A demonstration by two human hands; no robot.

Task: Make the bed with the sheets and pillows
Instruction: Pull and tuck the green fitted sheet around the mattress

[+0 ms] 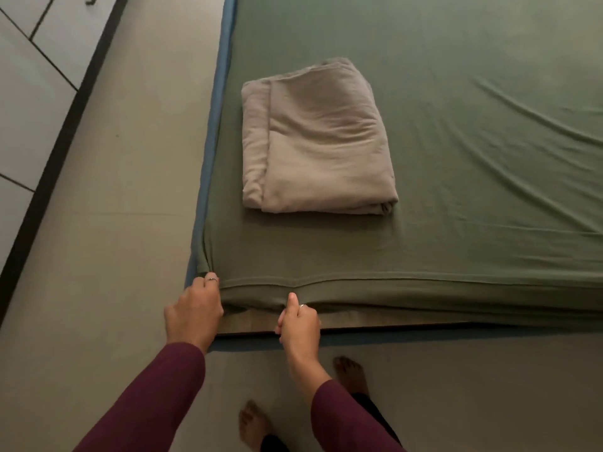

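Maroon sleeves [156, 399], ringed fingers [212, 279], bare feet [254, 422].

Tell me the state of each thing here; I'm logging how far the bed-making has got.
green sheet: spread over the mattress, lightly creased, near edge hanging loose
beige sheet: folded, lying on the green sheet
left hand: gripping the green sheet at the corner
right hand: gripping the sheet's near edge
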